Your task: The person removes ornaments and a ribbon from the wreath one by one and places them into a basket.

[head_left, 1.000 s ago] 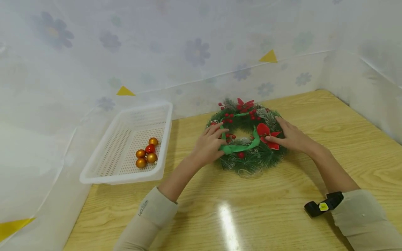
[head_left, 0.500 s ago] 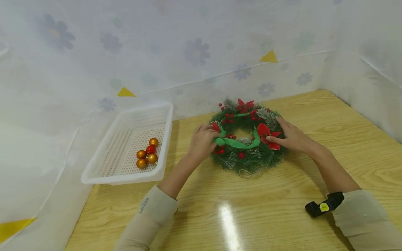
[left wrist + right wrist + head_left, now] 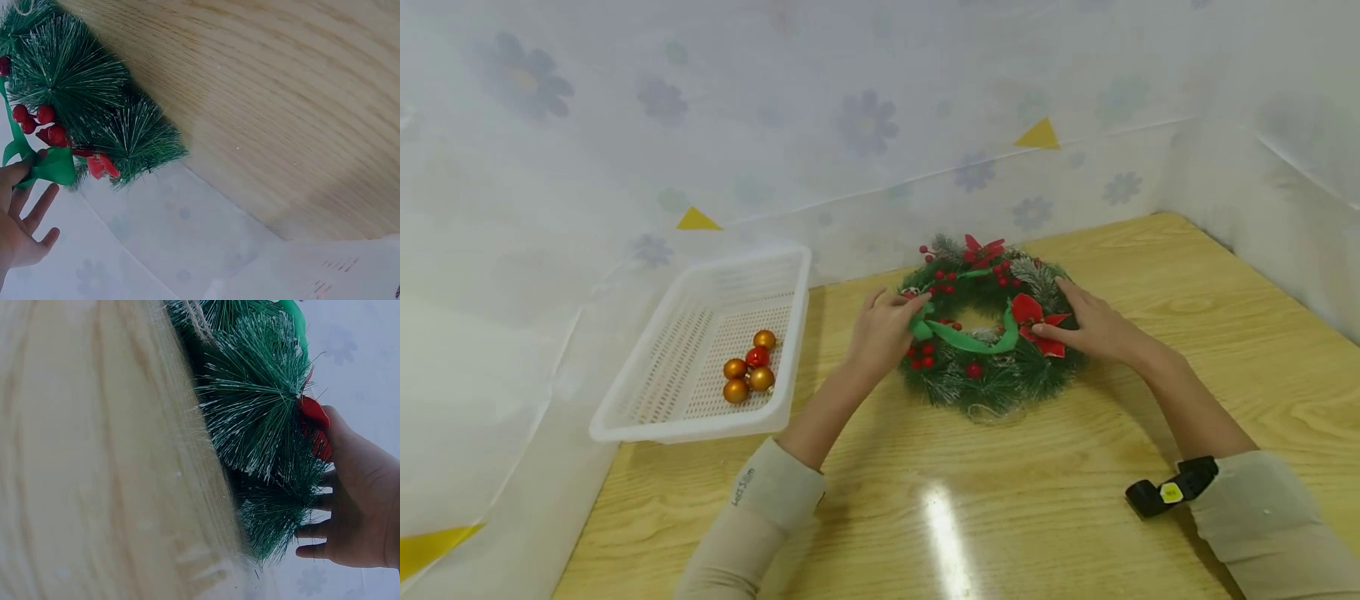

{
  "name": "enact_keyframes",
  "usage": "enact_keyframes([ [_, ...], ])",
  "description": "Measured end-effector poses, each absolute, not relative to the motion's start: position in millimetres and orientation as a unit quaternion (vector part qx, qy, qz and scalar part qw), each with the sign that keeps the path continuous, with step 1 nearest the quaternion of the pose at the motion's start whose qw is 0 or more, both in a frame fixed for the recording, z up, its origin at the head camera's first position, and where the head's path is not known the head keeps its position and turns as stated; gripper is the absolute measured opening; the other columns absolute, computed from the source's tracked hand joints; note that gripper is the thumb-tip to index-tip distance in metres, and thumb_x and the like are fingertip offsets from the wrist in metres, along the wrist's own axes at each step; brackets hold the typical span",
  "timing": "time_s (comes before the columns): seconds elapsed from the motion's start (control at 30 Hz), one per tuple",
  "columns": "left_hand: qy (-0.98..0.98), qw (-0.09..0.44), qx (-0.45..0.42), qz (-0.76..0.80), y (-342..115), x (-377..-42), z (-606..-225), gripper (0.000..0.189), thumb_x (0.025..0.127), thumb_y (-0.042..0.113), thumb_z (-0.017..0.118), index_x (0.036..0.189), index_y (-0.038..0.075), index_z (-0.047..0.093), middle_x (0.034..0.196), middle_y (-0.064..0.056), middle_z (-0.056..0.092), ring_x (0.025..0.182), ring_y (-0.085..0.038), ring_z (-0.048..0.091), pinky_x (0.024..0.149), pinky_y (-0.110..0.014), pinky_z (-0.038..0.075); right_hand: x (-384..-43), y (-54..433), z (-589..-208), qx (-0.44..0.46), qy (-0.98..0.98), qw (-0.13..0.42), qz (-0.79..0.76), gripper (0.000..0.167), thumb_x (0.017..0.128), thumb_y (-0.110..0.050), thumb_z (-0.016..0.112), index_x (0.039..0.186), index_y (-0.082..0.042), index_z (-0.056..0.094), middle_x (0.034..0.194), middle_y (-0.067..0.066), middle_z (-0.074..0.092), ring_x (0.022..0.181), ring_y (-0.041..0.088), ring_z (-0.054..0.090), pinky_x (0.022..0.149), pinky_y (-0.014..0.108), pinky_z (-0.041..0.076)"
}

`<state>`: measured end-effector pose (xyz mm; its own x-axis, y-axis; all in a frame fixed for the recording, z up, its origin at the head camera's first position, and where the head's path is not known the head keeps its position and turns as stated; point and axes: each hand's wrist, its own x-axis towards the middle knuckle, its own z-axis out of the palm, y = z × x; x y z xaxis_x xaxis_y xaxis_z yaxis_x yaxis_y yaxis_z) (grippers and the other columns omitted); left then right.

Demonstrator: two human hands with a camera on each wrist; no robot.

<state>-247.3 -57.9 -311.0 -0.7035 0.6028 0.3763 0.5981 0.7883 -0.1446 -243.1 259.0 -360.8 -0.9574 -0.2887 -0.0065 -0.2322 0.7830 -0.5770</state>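
A green Christmas wreath point(image 3: 992, 375) with red berries and red poinsettias lies flat on the table. Green ribbon point(image 3: 973, 340) runs loosely across its ring. My left hand point(image 3: 883, 329) is over the wreath's left side, pinching the ribbon point(image 3: 53, 167) between thumb and index finger; the other fingers spread apart in the left wrist view. On the right side, my right hand point(image 3: 1097, 329) grips the wreath's outer edge. Its thumb lies on the red poinsettia point(image 3: 1037, 323), and its fingertips go into the needles point(image 3: 275, 506) in the right wrist view.
A white plastic basket point(image 3: 700, 429) stands to the left, holding several orange baubles point(image 3: 762, 379) and a red one point(image 3: 757, 357). A thin twine loop point(image 3: 992, 414) lies at the wreath's near edge. Flower-patterned white sheeting point(image 3: 865, 192) borders the wooden table point(image 3: 1037, 500).
My left hand has shifted a little left and drawn the ribbon with it, uncovering red berries on the wreath's left side. The right hand and the basket have stayed put.
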Motion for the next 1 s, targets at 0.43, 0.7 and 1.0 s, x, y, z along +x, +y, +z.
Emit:
enact_keyframes([
  [0.43,-0.866,0.352,-0.354,-0.027,-71.1,-250.5,-306.6,0.018,0.075,0.004,0.074,0.088,0.017,0.074,0.090,0.003,0.069,0.103,-0.019,0.056,0.103,-0.036,0.029,-242.9,258.7,-360.5,-0.137,0.944,0.045,-0.298,0.096,0.087,-0.050,0.055,0.146,-0.002,-0.003,0.147,0.028,0.002,0.130,0.049,0.007,0.097,0.066,0.013],
  [0.7,-0.840,0.406,-0.344,-0.109,-85.9,-252.0,-282.4,0.011,0.080,0.001,0.069,0.086,0.010,0.073,0.085,-0.002,0.070,0.100,-0.022,0.058,0.106,-0.038,0.023,-242.1,259.1,-361.0,-0.135,0.943,0.047,-0.300,0.096,0.088,-0.050,0.055,0.146,-0.002,-0.003,0.147,0.028,0.001,0.130,0.050,0.007,0.096,0.067,0.013],
  [1.0,-0.807,0.457,-0.337,-0.161,-106.2,-243.2,-245.0,0.009,0.081,0.000,0.068,0.086,0.005,0.072,0.084,-0.007,0.069,0.096,-0.026,0.059,0.105,-0.039,0.023,-241.1,258.2,-358.4,-0.142,0.942,0.050,-0.299,0.096,0.088,-0.050,0.054,0.146,-0.001,-0.005,0.147,0.029,0.000,0.129,0.051,0.006,0.096,0.068,0.013],
])
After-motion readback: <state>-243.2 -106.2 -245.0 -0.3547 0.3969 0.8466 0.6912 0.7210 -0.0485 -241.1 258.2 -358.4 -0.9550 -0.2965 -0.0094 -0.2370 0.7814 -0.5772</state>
